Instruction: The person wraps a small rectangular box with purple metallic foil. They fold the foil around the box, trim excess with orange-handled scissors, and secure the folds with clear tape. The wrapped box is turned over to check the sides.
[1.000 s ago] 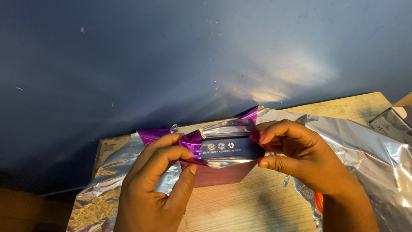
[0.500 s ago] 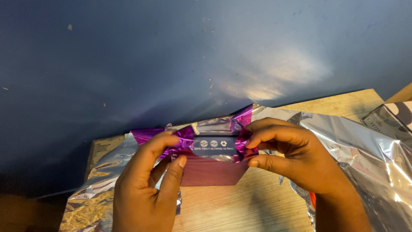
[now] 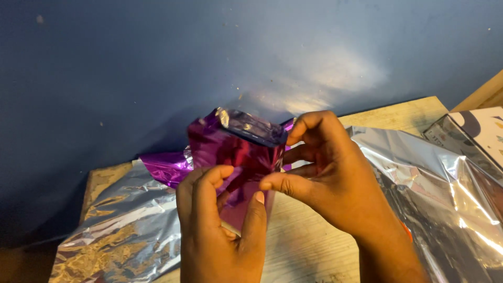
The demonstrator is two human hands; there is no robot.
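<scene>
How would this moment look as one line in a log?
left hand: gripping purple-wrapped box | right hand: gripping same box | box: raised, tilted | silver foil sheet: on wooden table

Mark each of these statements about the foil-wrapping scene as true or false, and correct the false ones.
1. Both hands grip the purple-wrapped box. True.
2. The box lies flat on the wooden table. False: it is lifted and tilted up between the left hand and right hand.
3. Silver foil sheets lie on the table. True.
4. The wall behind is white. False: it is dark blue.
5. The box is wrapped in green foil. False: the foil is purple.
</scene>
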